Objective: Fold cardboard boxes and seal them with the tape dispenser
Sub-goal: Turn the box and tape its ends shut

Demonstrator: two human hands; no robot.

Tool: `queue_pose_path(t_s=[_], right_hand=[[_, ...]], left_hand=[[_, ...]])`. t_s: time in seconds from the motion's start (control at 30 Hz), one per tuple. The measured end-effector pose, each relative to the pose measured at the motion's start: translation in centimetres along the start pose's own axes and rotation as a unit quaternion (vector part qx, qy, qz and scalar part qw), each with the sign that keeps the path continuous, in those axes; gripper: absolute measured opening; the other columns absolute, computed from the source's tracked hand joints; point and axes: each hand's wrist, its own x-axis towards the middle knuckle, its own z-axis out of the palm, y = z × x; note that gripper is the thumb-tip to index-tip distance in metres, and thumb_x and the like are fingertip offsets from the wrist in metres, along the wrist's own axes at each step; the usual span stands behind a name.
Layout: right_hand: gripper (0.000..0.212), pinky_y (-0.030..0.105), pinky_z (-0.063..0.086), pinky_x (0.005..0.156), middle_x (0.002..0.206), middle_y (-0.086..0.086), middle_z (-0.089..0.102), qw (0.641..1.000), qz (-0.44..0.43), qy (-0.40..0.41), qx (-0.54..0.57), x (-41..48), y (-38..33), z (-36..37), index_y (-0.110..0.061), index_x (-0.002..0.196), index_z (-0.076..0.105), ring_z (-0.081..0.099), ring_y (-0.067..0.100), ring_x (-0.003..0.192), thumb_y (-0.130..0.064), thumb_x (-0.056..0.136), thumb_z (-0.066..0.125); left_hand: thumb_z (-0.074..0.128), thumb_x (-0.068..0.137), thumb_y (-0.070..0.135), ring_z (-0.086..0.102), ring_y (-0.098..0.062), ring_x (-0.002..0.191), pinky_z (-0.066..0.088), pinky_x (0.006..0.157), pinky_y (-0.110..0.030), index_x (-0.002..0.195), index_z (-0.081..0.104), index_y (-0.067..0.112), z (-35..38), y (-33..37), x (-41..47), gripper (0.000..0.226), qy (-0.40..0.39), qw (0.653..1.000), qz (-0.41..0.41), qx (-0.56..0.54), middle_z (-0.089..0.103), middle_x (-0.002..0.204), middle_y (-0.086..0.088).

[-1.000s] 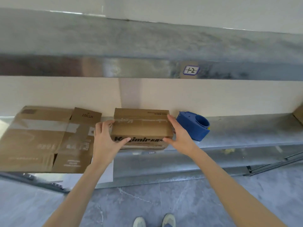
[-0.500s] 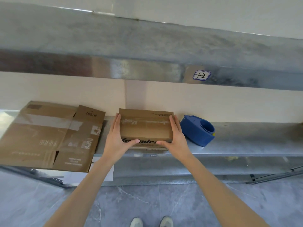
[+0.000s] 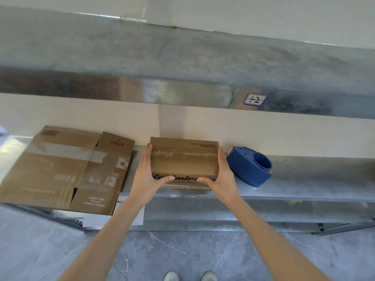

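A small taped cardboard box [image 3: 184, 159] sits on the lower metal shelf [image 3: 314, 179], its back close to the cream wall [image 3: 263, 134], with clear tape running along its top seam and dark lettering on its front face. The left hand [image 3: 145, 177] grips the box's left side, fingers laid straight along that side and the thumb hooked across the front face. The right hand [image 3: 222, 175] grips the right side the same way, its thumb also on the front, so the box is clasped between both hands. Just to the right of the right hand, a blue tape dispenser [image 3: 250, 169] lies on the shelf with its round core opening facing out. To the left of the box, apart from it, a flattened cardboard box [image 3: 60, 169] marked "HT007" lies open on the shelf, its near edge hanging past the shelf front. A white sheet of paper [image 3: 95, 220] shows below that cardboard. Above, the upper shelf [image 3: 182, 57] carries a white label [image 3: 255, 99] on its front lip. The person's shoes [image 3: 171, 276] stand on the grey marbled floor [image 3: 40, 250].
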Motion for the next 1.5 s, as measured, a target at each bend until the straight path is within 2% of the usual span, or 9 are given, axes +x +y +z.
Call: queue_pose_path(t_s=[0.17,0.3,0.47,0.6,0.83,0.93,1.03,1.2,1.5], right_hand=[[0.125,0.018,0.013,0.116,0.164,-0.011,0.009,1.000,-0.011,-0.007,0.000,0.1,0.3,-0.8,-0.027,0.158,0.003,0.010,0.003,0.149,-0.033,0.067,0.089],[0.125,0.024,0.016,0.120,0.164,-0.013,0.011,0.999,-0.022,-0.031,-0.011,0.5,0.6,-1.7,-0.028,0.158,0.008,0.011,0.003,0.148,-0.034,0.065,0.090],[0.116,0.021,0.023,0.117,0.161,-0.005,0.025,0.997,-0.019,-0.077,-0.024,0.8,1.3,-3.4,-0.031,0.157,0.012,0.025,0.011,0.146,-0.034,0.069,0.087],[0.111,-0.008,0.026,0.089,0.130,-0.029,0.038,0.998,0.000,-0.065,-0.013,0.4,2.1,-5.1,-0.029,0.156,0.017,0.035,-0.004,0.120,-0.023,0.070,0.088],[0.097,-0.008,0.028,0.083,0.115,-0.025,0.044,1.000,0.019,-0.018,0.004,-0.4,2.3,-5.3,-0.016,0.152,0.033,0.041,-0.001,0.112,-0.012,0.071,0.086],[0.082,0.008,0.045,0.093,0.106,-0.029,0.057,1.000,0.018,0.022,0.012,-0.7,2.2,-5.1,-0.017,0.142,0.050,0.055,-0.009,0.098,-0.013,0.069,0.088],[0.068,0.027,0.054,0.089,0.093,-0.021,0.068,0.998,0.010,0.058,0.007,-0.9,2.2,-4.7,-0.021,0.128,0.064,0.065,0.006,0.093,-0.019,0.066,0.090],[0.060,0.034,0.058,0.079,0.084,-0.012,0.074,0.997,-0.012,0.071,-0.004,-0.7,2.0,-3.8,-0.026,0.120,0.069,0.069,0.023,0.084,-0.024,0.065,0.090],[0.060,0.020,0.053,0.092,0.105,-0.019,0.071,0.996,-0.076,-0.016,0.046,1.5,1.6,-3.3,-0.026,0.130,0.064,0.066,-0.004,0.099,-0.013,0.075,0.084]], left_hand=[[0.086,0.074,0.026,0.032,-0.003,0.140,0.033,0.116,-0.032,0.158,0.007,0.032,-1.0,-0.2,-0.2,0.116,-0.024,0.997,-0.023,-0.068,0.032,0.156,0.014],[0.081,0.074,0.034,0.030,0.006,0.138,0.027,0.118,-0.025,0.155,0.018,0.037,-2.2,-1.6,-0.6,0.102,-0.060,0.994,-0.026,-0.086,0.032,0.142,0.036],[0.079,0.071,0.037,0.037,0.014,0.133,0.031,0.119,-0.030,0.147,0.031,0.039,-3.7,-2.5,-0.7,0.091,-0.099,0.987,-0.031,-0.120,0.040,0.143,0.031],[0.084,0.066,0.043,0.037,0.005,0.138,0.033,0.118,-0.035,0.150,0.036,0.034,-5.5,-2.4,0.0,0.097,-0.122,0.989,-0.008,-0.082,0.041,0.152,0.017],[0.094,0.057,0.044,0.016,-0.006,0.149,0.021,0.123,-0.040,0.152,0.012,0.053,-6.1,-0.7,3.6,0.126,-0.239,0.971,0.014,0.027,0.012,0.162,0.024],[0.092,0.056,0.050,0.019,-0.015,0.149,0.023,0.122,-0.043,0.151,0.013,0.054,-5.8,-0.9,4.0,0.124,-0.269,0.962,0.010,0.042,0.013,0.162,0.021],[0.090,0.045,0.065,0.019,-0.008,0.149,0.024,0.122,-0.041,0.151,0.014,0.053,-5.7,-1.6,3.4,0.131,-0.264,0.963,0.029,0.038,0.010,0.160,0.025],[0.096,0.052,0.046,0.023,-0.001,0.141,0.026,0.118,-0.035,0.150,0.020,0.049,-4.9,-2.1,1.4,0.125,-0.192,0.978,0.070,0.034,0.014,0.148,0.031],[0.090,0.042,0.062,0.026,0.001,0.137,0.025,0.114,-0.025,0.153,0.027,0.031,-5.4,-3.2,-3.8,0.131,-0.065,0.997,0.021,0.019,0.019,0.140,0.032]])
